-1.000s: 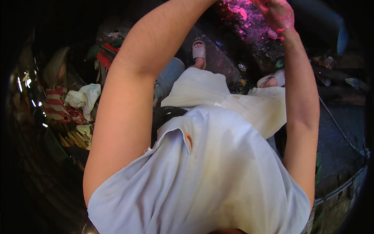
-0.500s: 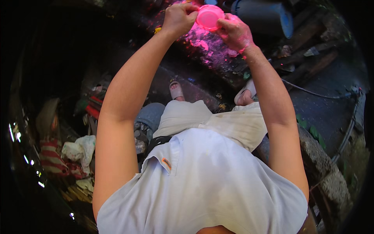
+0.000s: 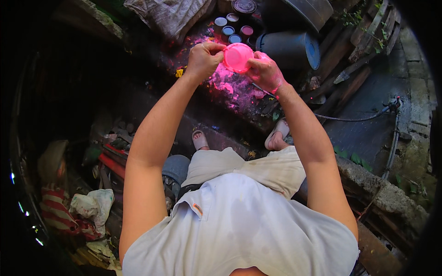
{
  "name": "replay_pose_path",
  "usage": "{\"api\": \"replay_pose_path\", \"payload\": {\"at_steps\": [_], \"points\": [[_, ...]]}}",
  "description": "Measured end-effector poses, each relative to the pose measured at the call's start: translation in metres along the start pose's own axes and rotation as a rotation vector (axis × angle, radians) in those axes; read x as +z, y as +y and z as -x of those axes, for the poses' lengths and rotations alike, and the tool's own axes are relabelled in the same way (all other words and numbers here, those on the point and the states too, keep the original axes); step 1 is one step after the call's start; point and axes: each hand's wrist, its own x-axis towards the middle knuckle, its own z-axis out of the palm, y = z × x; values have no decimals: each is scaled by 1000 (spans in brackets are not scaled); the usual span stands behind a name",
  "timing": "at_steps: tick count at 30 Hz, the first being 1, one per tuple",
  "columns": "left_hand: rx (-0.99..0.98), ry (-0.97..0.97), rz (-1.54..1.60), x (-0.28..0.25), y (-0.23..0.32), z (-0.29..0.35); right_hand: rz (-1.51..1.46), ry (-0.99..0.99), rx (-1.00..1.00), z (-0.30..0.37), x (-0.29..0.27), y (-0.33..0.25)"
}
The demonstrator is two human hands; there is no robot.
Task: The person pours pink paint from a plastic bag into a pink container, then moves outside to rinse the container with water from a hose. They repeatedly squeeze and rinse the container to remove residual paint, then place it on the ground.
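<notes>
**Two hands pinch a pink dish (image 3: 237,57) by its rim**

The left hand (image 3: 202,62) is nearly closed, thumb and forefinger meeting at the dish's left edge. The right hand (image 3: 265,72), smeared pink, closes on the lower right edge with its thumb over the rim; its fingers behind are hidden. Both hands look about equally near, though the right covers more of the rim.

The dish sits between them, right of the left fingertips and up and left of the right thumb. It is round, so no long axis shows; its broad face is turned toward the wearer's head. Whether anything is inside cannot be told.

Below it spreads a dark surface (image 3: 230,88) splashed with pink. Just beyond the dish stands a cluster of paint cans, a blue one (image 3: 235,39) nearest and a pink one (image 3: 247,30) to its right. A grey bucket (image 3: 285,48) lies tipped right of the cans, near the right hand. A yellow scrap (image 3: 179,72) lies left of the left wrist.
</notes>
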Motion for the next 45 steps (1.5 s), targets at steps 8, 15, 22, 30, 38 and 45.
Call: {"api": "replay_pose_path", "payload": {"at_steps": [8, 15, 22, 30, 38, 45], "points": [[41, 206, -196, -19, 10, 14, -263, 67, 85, -7, 6, -26], [-912, 64, 842, 4, 46, 21, -325, 253, 185, -26, -14, -54], [-550, 200, 1503, 4, 83, -14, -312, 169, 140, -52, -28, -90], [-517, 625, 1273, 14, 80, -28, -222, 389, 457, -69, -44, -128], [-407, 761, 1199, 25, 81, -18, -386, 436, 519, -90, -40, -106], [-248, 777, 1064, 16, 85, -13, -618, 420, 701, -93, -39, -90]]}}
